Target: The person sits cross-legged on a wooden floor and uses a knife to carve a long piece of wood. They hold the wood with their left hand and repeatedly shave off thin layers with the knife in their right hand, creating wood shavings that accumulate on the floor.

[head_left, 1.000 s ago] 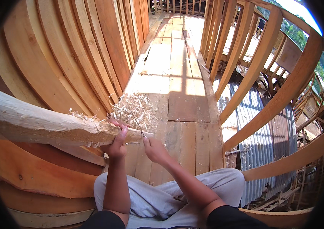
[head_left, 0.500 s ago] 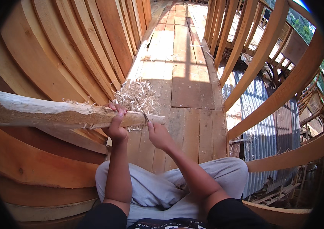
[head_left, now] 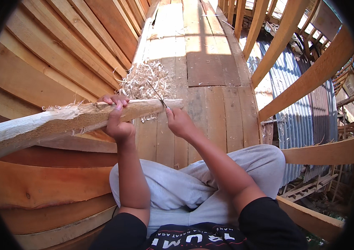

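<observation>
A long, partly peeled wooden pole (head_left: 66,121) lies across in front of me from the left, its pale tapered end pointing right. My left hand (head_left: 118,121) is closed around it short of that end, fingers over the top. In my closed right hand (head_left: 181,124) is a knife (head_left: 155,91) with a thin dark blade, slanting up and away to the left. The blade meets the pole near its tapered end; the handle is mostly hidden by my fingers. Rough curled fibres stick up along the pole's upper edge.
A heap of pale wood shavings (head_left: 147,79) lies on the plank floor (head_left: 210,125) just beyond the pole. Upright boards (head_left: 56,54) line the left side. To the right runs a wooden railing (head_left: 306,77), with corrugated metal sheets (head_left: 291,112) below. My crossed legs (head_left: 243,166) are beneath my forearms.
The view has tilted downward, so hands and pole sit higher in it. The pole's right end now slants upward more. Both hands keep their grips, the knife still at the tapered end.
</observation>
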Motion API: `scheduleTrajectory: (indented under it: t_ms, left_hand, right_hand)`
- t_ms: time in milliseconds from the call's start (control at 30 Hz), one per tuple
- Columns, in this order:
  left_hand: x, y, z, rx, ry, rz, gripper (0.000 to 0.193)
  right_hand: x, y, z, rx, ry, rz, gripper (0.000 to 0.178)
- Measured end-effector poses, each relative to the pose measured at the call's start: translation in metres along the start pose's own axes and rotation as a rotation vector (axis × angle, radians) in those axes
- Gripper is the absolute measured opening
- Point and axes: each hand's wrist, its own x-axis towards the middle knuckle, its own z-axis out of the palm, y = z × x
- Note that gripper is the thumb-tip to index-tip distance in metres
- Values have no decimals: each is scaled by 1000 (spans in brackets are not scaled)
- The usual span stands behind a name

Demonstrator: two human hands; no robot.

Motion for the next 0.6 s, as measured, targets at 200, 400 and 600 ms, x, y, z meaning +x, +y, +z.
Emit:
scheduleTrajectory:
  t_ms: [200,400,600]
  left_hand:
    - [2,2,-13,-35,-146,-23,28]
    - [2,0,-8,-18,-114,-32,30]
    - [4,5,-12,-17,-161,-29,30]
  right_hand:
    - [-22,-65,-25,-150,-77,-6,43]
    - [1,-13,-19,-1,-94,26,45]
    - [-28,-78,-34,-169,-126,21,44]
